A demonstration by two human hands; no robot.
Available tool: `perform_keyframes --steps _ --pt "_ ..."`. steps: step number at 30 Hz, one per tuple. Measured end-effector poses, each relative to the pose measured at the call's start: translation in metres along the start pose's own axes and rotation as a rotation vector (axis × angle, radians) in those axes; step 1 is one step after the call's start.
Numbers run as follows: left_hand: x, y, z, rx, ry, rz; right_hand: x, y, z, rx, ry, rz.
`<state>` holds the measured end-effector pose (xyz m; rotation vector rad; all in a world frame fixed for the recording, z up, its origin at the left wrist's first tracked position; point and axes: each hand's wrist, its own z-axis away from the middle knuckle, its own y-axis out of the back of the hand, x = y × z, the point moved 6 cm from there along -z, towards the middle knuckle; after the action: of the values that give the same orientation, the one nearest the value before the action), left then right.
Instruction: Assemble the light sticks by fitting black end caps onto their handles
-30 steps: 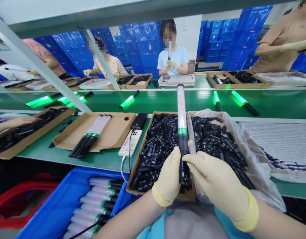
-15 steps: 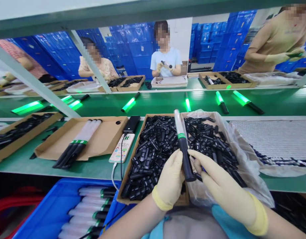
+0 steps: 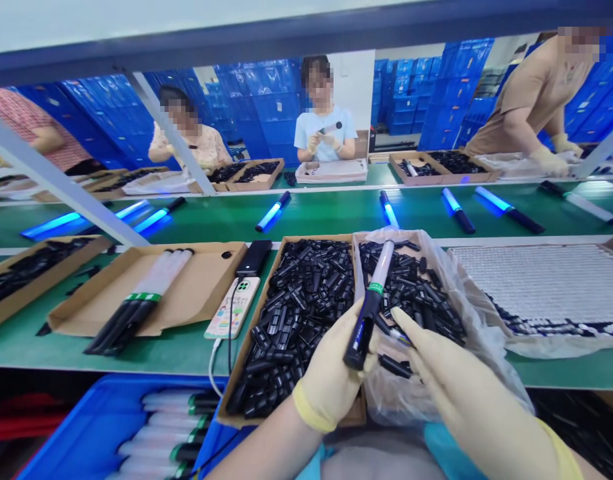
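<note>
A light stick (image 3: 379,273) with a pale tube, green band and black handle leans away from me, tilted to the right at its top. My gloved left hand (image 3: 339,367) is wrapped around its black handle, where a bluish reflective patch shows. Just right of the handle is my gloved right hand (image 3: 436,360), apart from the stick. Its fingers are drawn together around a small thin thing, mostly hidden. Below both hands lie a cardboard box of black plastic parts (image 3: 306,307) and a plastic-lined box of similar parts (image 3: 426,293).
Three light sticks (image 3: 141,293) rest in a cardboard tray (image 3: 201,293) at left, beside a cabled phone (image 3: 234,307). A blue bin (image 3: 86,427) holds several more. Blue-lit sticks (image 3: 271,212) lie on the green belt (image 3: 326,213). White pieces (image 3: 546,280) fill a tray at right. Co-workers sit opposite.
The held stick has turned, its top swinging right and its handle end left. My right hand has drawn away from it. Belt lights went from green to blue; the right co-worker now leans down.
</note>
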<state>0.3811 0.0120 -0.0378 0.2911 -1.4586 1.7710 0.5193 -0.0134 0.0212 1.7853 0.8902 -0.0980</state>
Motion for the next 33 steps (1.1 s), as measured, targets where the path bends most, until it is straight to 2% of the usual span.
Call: perform_keyframes --steps 3,7,10,13,18,21,23,24,26,27,28,29,31,33 --pt "-0.004 -0.003 -0.001 0.019 -0.047 -0.035 -0.005 -0.008 0.002 -0.004 -0.001 0.012" --pt "-0.008 -0.009 -0.001 -0.078 -0.108 -0.132 0.000 -0.016 0.014 0.011 0.075 0.171" --pt "-0.014 -0.012 -0.002 -0.141 -0.092 -0.171 0.003 -0.017 0.021 0.040 0.126 0.278" --pt "-0.018 -0.016 -0.003 -0.179 -0.062 -0.145 -0.005 -0.012 0.015 0.066 0.151 0.389" --pt "-0.018 -0.021 -0.004 -0.111 -0.077 -0.110 -0.026 -0.005 -0.001 -0.008 0.148 0.396" --pt "-0.015 -0.025 -0.003 -0.070 -0.006 -0.098 -0.025 0.003 -0.001 -0.045 0.163 0.293" --pt "-0.003 -0.025 -0.003 -0.030 0.076 -0.083 -0.004 0.018 0.004 -0.030 0.115 0.166" --pt "0.006 -0.025 -0.003 -0.008 0.108 -0.065 0.015 0.030 0.007 0.006 0.051 0.121" --pt "0.031 -0.022 -0.004 0.045 0.139 0.042 0.071 0.059 0.018 0.089 -0.166 0.145" --pt "0.045 -0.020 -0.005 0.073 0.102 0.084 0.105 0.074 0.026 0.115 -0.305 0.221" --pt "0.059 -0.018 -0.005 0.096 0.047 0.098 0.140 0.085 0.034 0.063 -0.457 0.331" --pt "0.068 -0.017 -0.005 0.113 0.004 0.101 0.173 0.091 0.043 -0.052 -0.606 0.438" --pt "0.074 -0.016 -0.003 0.153 -0.043 0.092 0.219 0.097 0.054 -0.173 -0.710 0.491" --pt "0.063 -0.018 -0.001 0.189 -0.015 0.090 0.242 0.090 0.055 -0.258 -0.735 0.497"
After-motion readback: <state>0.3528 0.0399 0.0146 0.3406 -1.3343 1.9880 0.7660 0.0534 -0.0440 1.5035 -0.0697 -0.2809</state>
